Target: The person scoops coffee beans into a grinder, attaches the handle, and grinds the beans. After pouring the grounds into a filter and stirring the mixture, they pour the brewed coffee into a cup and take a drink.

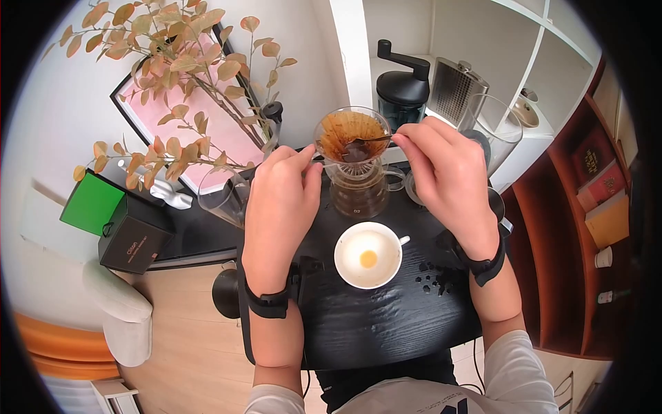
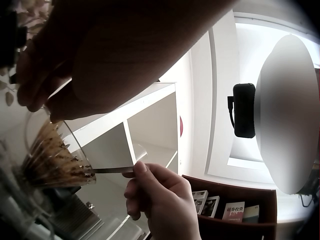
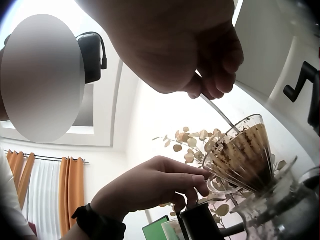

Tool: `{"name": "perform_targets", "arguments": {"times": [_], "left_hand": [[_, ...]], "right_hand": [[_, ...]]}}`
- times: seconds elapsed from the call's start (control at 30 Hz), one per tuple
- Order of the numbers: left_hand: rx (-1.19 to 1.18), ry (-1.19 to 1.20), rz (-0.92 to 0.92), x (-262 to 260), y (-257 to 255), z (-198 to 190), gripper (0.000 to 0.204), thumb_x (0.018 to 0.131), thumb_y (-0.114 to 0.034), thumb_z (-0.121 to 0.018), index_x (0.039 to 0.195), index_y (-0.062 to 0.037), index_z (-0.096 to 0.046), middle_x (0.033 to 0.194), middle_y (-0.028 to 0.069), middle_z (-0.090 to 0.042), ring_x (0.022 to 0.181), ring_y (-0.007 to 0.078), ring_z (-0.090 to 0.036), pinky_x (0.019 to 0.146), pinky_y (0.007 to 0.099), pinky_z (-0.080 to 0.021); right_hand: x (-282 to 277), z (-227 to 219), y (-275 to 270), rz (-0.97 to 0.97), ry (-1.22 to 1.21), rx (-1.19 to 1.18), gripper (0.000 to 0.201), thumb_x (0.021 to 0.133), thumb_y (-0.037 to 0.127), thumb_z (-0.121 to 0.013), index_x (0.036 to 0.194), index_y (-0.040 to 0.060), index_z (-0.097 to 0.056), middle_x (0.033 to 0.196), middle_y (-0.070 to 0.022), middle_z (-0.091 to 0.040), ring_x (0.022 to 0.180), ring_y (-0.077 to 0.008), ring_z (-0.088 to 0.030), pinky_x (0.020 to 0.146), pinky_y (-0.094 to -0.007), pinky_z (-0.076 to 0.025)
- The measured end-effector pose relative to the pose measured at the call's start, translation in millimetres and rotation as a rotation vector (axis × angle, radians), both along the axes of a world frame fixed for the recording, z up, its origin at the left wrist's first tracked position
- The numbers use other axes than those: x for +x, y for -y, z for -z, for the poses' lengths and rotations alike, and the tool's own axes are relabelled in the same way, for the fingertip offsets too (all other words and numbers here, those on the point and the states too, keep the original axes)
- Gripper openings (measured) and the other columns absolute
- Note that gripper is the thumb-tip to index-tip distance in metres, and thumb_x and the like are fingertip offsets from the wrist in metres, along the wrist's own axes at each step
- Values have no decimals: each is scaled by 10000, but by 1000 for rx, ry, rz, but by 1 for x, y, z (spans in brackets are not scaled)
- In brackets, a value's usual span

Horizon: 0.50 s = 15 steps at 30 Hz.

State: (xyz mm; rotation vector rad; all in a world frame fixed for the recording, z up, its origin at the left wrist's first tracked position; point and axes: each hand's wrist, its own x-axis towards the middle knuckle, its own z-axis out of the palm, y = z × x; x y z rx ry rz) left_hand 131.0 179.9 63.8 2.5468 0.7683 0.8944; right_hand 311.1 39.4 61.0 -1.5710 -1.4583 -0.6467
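Note:
A glass coffee dripper (image 1: pixel 321 129), lined with a brown-stained paper filter (image 1: pixel 336 132), stands on a glass server (image 1: pixel 358 196) that holds dark liquid. Wet coffee grounds (image 1: pixel 354 152) lie low in the filter. My left hand (image 1: pixel 279 200) pinches the dripper's small glass handle (image 3: pixel 220 188) at its left side. Between thumb and fingertips, my right hand (image 1: pixel 452 179) holds a spoon (image 1: pixel 378 139) by its thin metal handle, its tip down in the filter among the grounds. Nearer me, a white cup (image 1: pixel 348 252) holds a little yellowish liquid.
Behind the dripper stand a black hand grinder (image 1: pixel 402 90) and a metal flask (image 1: pixel 455 86). A tall glass (image 1: pixel 507 134) is at the right, another glass vessel (image 1: pixel 224 196) at the left. Leafy branches (image 1: pixel 183 65) overhang the left. Water drops (image 1: pixel 436 277) dot the black table (image 1: pixel 386 328).

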Motion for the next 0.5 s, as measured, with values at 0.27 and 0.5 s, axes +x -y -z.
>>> {"name": "perform_targets", "arguments": {"times": [0.27, 0.5], "left_hand": [[62, 26, 15, 0, -5, 6, 260, 926, -42, -722, 1161, 63, -760, 842, 200, -654, 729, 348, -643, 692, 439, -512], [62, 39, 11, -1, -5, 7, 280, 929, -64, -734, 1184, 47, -761, 798, 172, -642, 661, 279, -617, 644, 395, -491]], "right_hand": [[-2, -1, 2, -14, -20, -46, 65, 922, 61, -740, 894, 28, -692, 775, -116, -645, 632, -363, -637, 557, -423, -502], [-3, -5, 5, -67, -76, -31, 59, 934, 56, -727, 905, 13, -700, 798, -137, -671, 653, -364, -653, 574, -413, -514]]}}
